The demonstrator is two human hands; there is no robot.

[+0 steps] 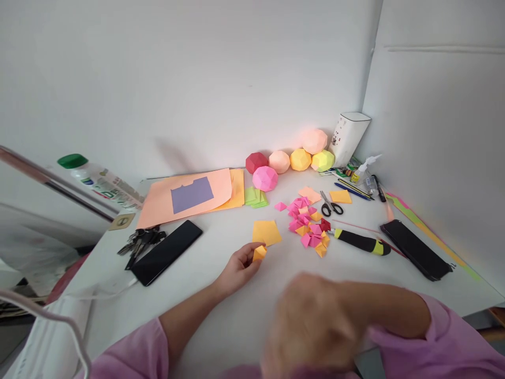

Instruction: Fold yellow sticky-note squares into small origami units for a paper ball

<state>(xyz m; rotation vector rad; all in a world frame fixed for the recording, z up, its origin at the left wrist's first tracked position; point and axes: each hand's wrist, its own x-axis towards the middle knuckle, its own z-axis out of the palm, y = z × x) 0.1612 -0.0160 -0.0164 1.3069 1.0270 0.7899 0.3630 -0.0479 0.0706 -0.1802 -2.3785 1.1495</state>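
Observation:
Between the fingertips of my left hand [240, 267] is a small folded orange paper piece [259, 253]. Just beyond it an orange paper square [266, 232] lies flat on the white table [221, 237]. My right hand [311, 323] is raised close to the camera at the lower middle, smeared by motion, so its fingers cannot be made out. A heap of small folded pink and orange pieces [307, 218] lies right of the square. Black-handled scissors [331, 206] rest beside the heap, and a black and green handled tool [361, 242] lies in front of them.
Faceted paper balls [264, 178] line the wall, near a white container [349, 138]. Peach sheets [158, 202] and green notes [255, 197] lie left of them. A phone [168, 252], keys [144, 242] and a bottle [102, 184] are at left, a black case [416, 250] at right.

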